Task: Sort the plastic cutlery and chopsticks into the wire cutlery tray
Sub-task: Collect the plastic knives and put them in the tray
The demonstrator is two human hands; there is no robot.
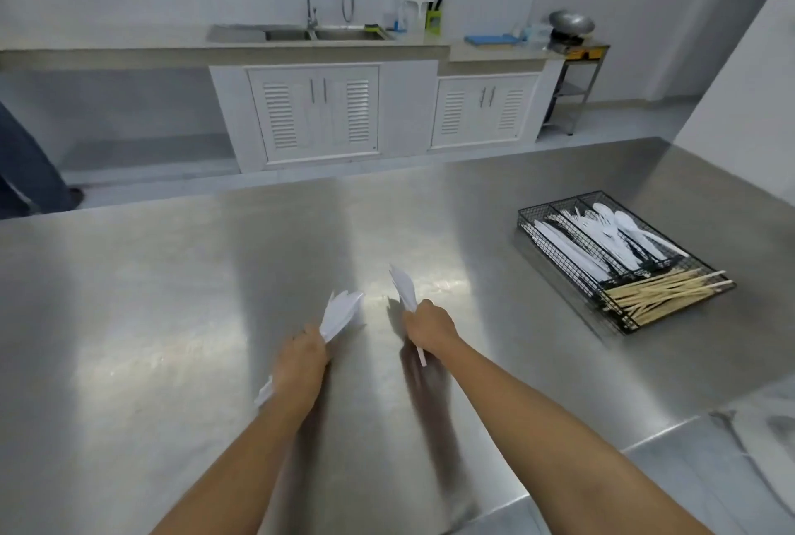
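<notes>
Steel table (172, 298) bare btwn hands & wire cutlery tray (624, 321) at far right, w/ chopsticks (658, 291) in its near compartment. Left hand (301, 362) & right hand (430, 330) each have fingers closed round white plastic cutlery: left bunch (340, 315), right bunch (404, 287).

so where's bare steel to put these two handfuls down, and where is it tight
Bare steel lies everywhere on the table: the whole left side, the strip between both hands and the far edge, and the gap between the right hand and the wire tray. The left hand has open room around it. Only the tray is crowded: cutlery in its long slots, chopsticks across its near end.
</notes>
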